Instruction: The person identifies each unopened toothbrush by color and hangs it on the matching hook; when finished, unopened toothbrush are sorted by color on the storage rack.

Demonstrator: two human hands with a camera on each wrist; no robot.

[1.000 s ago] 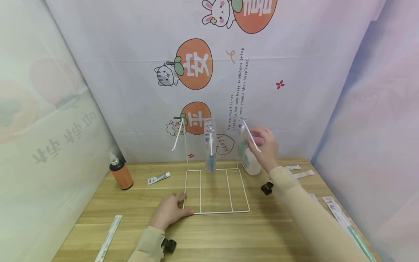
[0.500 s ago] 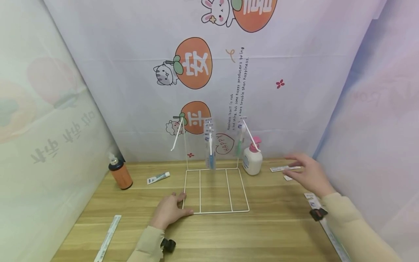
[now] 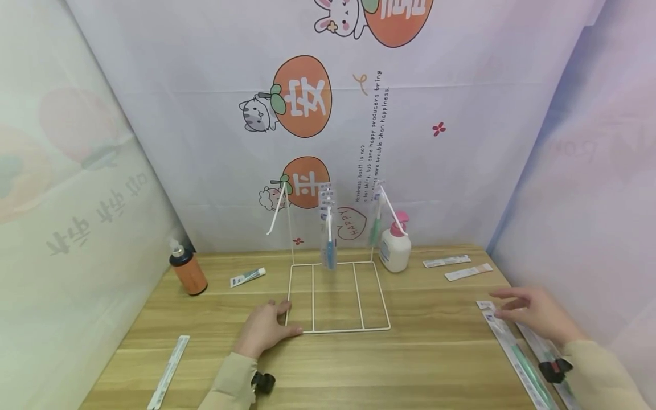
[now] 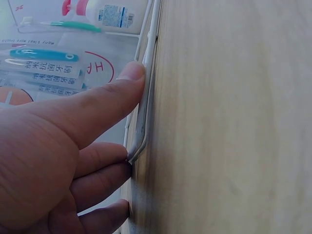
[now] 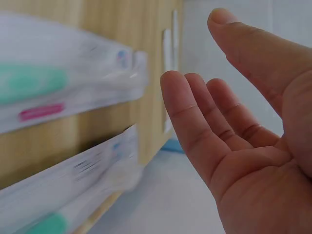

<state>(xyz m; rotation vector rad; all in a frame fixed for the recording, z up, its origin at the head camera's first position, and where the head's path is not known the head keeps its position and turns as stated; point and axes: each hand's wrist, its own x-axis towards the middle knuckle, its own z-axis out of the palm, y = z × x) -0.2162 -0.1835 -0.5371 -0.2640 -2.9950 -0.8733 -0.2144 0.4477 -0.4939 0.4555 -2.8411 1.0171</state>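
Now: your hands low on the table (image 3: 359, 364), rack beyond.
Your left hand (image 3: 263, 333) lies flat, fingers straight, pressing the near left corner of the white wire rack (image 3: 335, 296). Your right hand (image 3: 535, 313) hovers slack and holding nothing over the packaged toothbrushes (image 3: 515, 356) at the right edge. Farther back, a packaged toothbrush (image 3: 328, 230) hangs from the rack.

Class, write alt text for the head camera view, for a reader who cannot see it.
A person's right hand hovers open over packaged toothbrushes at the right edge of a wooden table, while the left hand presses on the base of a white wire rack. Two packaged toothbrushes hang on the rack; a lotion pump bottle stands beside it.
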